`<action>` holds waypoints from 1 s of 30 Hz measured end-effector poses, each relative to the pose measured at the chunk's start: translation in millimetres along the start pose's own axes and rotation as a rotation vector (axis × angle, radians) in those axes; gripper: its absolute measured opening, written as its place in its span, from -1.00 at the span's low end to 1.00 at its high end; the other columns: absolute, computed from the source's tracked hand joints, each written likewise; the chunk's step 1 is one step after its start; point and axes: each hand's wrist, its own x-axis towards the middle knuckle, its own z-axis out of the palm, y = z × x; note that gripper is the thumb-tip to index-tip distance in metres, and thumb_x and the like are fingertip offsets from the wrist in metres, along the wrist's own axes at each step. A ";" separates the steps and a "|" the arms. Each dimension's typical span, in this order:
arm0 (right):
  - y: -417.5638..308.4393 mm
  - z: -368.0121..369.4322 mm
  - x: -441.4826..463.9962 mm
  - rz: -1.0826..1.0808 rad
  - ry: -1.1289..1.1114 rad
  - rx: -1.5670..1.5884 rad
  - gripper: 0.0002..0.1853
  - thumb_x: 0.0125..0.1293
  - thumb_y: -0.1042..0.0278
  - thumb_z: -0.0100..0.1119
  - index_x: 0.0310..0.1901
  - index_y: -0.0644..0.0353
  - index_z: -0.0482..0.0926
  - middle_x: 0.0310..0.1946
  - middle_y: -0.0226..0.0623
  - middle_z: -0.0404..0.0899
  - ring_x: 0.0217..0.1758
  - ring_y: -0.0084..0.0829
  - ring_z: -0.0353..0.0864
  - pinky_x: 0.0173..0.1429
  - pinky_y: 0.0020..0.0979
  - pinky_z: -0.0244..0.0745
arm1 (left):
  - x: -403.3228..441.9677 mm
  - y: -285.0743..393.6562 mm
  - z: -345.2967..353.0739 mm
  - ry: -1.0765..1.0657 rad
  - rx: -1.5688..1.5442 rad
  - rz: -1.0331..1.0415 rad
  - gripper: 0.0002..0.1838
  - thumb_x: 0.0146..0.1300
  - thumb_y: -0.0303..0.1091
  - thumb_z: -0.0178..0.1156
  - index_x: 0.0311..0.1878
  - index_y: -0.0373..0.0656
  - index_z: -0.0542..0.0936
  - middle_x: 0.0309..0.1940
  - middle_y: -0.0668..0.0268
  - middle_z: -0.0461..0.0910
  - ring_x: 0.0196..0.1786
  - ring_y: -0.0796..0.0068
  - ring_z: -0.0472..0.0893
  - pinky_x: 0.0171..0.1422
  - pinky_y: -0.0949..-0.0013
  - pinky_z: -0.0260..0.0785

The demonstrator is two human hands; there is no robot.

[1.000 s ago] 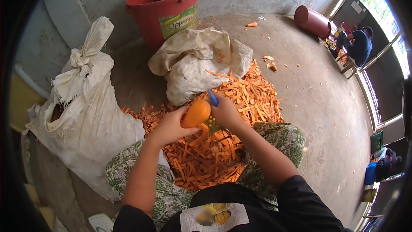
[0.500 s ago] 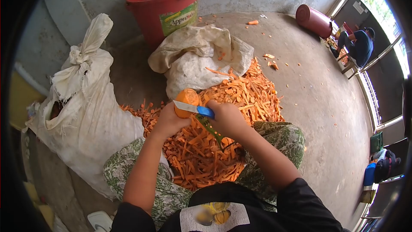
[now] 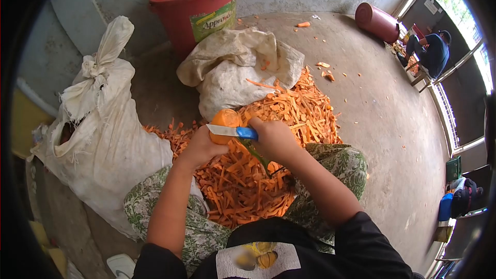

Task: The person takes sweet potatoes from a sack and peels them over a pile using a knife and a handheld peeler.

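Observation:
My left hand is wrapped round a thick peeled carrot, its rounded end upward. My right hand grips a knife by its blue handle. The knife's pale blade lies across the carrot's near side, touching it or very close. Below the right hand hangs a narrow green tool with a dark end; its kind is unclear, and its upper part is hidden by the hand. Under both hands spreads a heap of orange peelings between my legs.
A white sack with a knotted top stands at left. Another crumpled sack lies behind the peelings. A red bucket stands by the wall. At far right, a person sits near a tipped red bin. Scraps dot the floor.
The knife blade has turned to lie more level across the carrot, and the carrot sits slightly lower in view. Both hands keep their grips.

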 end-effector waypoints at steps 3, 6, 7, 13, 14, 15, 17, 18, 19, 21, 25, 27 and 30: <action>0.9 -1.0 -1.7 -0.063 0.032 -0.017 -0.79 -0.02 0.38 0.10 -0.32 0.18 0.35 -0.69 -0.18 0.47 -0.59 -0.09 0.51 -0.48 -0.13 0.40 | -1.9 1.6 -1.6 -0.010 0.029 -0.018 -0.67 -0.11 -0.62 0.11 -0.18 -0.27 0.46 -0.61 0.44 0.40 -0.68 0.70 0.35 -0.64 0.56 0.20; -1.5 -4.4 -2.5 -0.011 0.007 -0.044 -0.81 -0.02 0.40 0.13 -0.33 0.16 0.39 -0.68 -0.16 0.46 -0.55 -0.09 0.51 -0.43 -0.15 0.39 | 0.1 -2.0 -7.1 0.008 0.054 -0.014 -0.67 -0.11 -0.63 0.11 -0.17 -0.26 0.45 -0.61 0.43 0.41 -0.70 0.70 0.35 -0.66 0.55 0.20; -0.4 -4.0 -2.6 -0.012 0.006 -0.047 -0.82 -0.02 0.40 0.12 -0.33 0.16 0.39 -0.68 -0.17 0.46 -0.55 -0.10 0.51 -0.43 -0.15 0.39 | 0.0 -1.7 -6.8 0.008 0.054 -0.013 -0.67 -0.11 -0.63 0.11 -0.17 -0.26 0.45 -0.61 0.43 0.41 -0.70 0.70 0.35 -0.66 0.55 0.20; -0.6 -1.3 -2.6 -0.015 -0.004 -0.049 -0.83 -0.02 0.41 0.11 -0.35 0.17 0.39 -0.68 -0.17 0.46 -0.56 -0.10 0.51 -0.44 -0.15 0.39 | -0.7 -0.4 -3.6 0.020 0.058 -0.007 -0.70 -0.11 -0.64 0.11 -0.22 -0.26 0.44 -0.61 0.42 0.40 -0.70 0.69 0.34 -0.67 0.55 0.18; -0.3 -1.0 -2.6 -0.017 0.004 -0.044 -0.83 -0.02 0.41 0.11 -0.35 0.17 0.40 -0.68 -0.17 0.46 -0.56 -0.10 0.51 -0.44 -0.16 0.39 | -0.6 -0.6 -3.7 0.020 0.052 -0.007 -0.71 -0.11 -0.64 0.11 -0.22 -0.26 0.44 -0.61 0.42 0.40 -0.70 0.69 0.34 -0.67 0.54 0.17; 0.0 -1.1 -2.6 -0.017 0.004 -0.045 -0.83 -0.02 0.41 0.11 -0.35 0.17 0.40 -0.68 -0.17 0.46 -0.56 -0.10 0.51 -0.44 -0.16 0.39 | -0.2 -0.7 -3.8 0.020 0.047 -0.007 -0.71 -0.12 -0.64 0.11 -0.23 -0.27 0.44 -0.61 0.42 0.40 -0.70 0.68 0.34 -0.68 0.54 0.17; 0.6 -0.8 -2.6 -0.016 0.008 -0.034 -0.82 -0.02 0.40 0.12 -0.35 0.17 0.39 -0.68 -0.16 0.46 -0.56 -0.10 0.51 -0.43 -0.16 0.39 | 0.5 -1.9 -4.4 0.025 0.048 -0.004 -0.72 -0.11 -0.64 0.11 -0.24 -0.27 0.44 -0.61 0.42 0.40 -0.70 0.68 0.34 -0.68 0.54 0.17; 0.9 -0.4 -2.4 -0.016 0.008 -0.034 -0.82 -0.02 0.40 0.12 -0.35 0.17 0.39 -0.68 -0.16 0.46 -0.56 -0.10 0.51 -0.43 -0.16 0.39 | 0.6 -2.4 -4.5 0.030 0.049 -0.002 -0.72 -0.11 -0.64 0.10 -0.24 -0.27 0.44 -0.61 0.42 0.40 -0.70 0.68 0.34 -0.68 0.54 0.17; 1.3 0.0 -2.2 -0.009 0.007 -0.030 -0.82 -0.02 0.41 0.12 -0.34 0.17 0.39 -0.68 -0.16 0.46 -0.56 -0.09 0.51 -0.43 -0.16 0.39 | 0.7 -2.3 -4.5 0.029 0.049 -0.002 -0.72 -0.11 -0.64 0.10 -0.24 -0.27 0.44 -0.61 0.42 0.40 -0.70 0.68 0.34 -0.68 0.54 0.17; 2.8 2.0 -1.5 -0.003 0.005 -0.025 -0.81 -0.03 0.42 0.13 -0.34 0.17 0.39 -0.68 -0.16 0.46 -0.56 -0.09 0.51 -0.43 -0.15 0.39 | 0.7 -1.9 -4.2 0.031 0.044 -0.001 -0.74 -0.12 -0.63 0.11 -0.27 -0.26 0.45 -0.60 0.41 0.41 -0.71 0.70 0.33 -0.69 0.55 0.14; 6.4 6.7 2.6 0.031 -0.020 -0.020 -0.78 -0.04 0.43 0.15 -0.32 0.18 0.39 -0.64 -0.14 0.48 -0.51 -0.08 0.52 -0.38 -0.15 0.41 | -1.8 3.2 3.4 0.112 0.145 -0.007 -0.76 -0.14 -0.63 0.11 -0.31 -0.27 0.46 -0.59 0.36 0.46 -0.70 0.65 0.37 -0.67 0.55 0.15; 8.6 5.6 4.9 0.056 -0.049 -0.035 -0.77 -0.05 0.43 0.15 -0.31 0.18 0.39 -0.62 -0.13 0.49 -0.48 -0.08 0.53 -0.36 -0.15 0.41 | -3.8 4.0 7.6 0.200 0.354 0.152 -0.74 -0.18 -0.58 0.13 -0.31 -0.27 0.47 -0.59 0.39 0.45 -0.68 0.68 0.37 -0.64 0.55 0.16; 10.6 3.4 5.7 0.010 -0.047 -0.010 -0.79 -0.07 0.40 0.13 -0.37 0.20 0.36 -0.63 -0.13 0.48 -0.48 -0.08 0.54 -0.37 -0.12 0.42 | -10.6 15.6 7.9 0.128 0.437 -0.004 -0.49 -0.18 -0.46 0.19 -0.02 -0.25 0.45 -0.31 0.33 0.55 -0.21 0.49 0.51 -0.06 0.45 0.31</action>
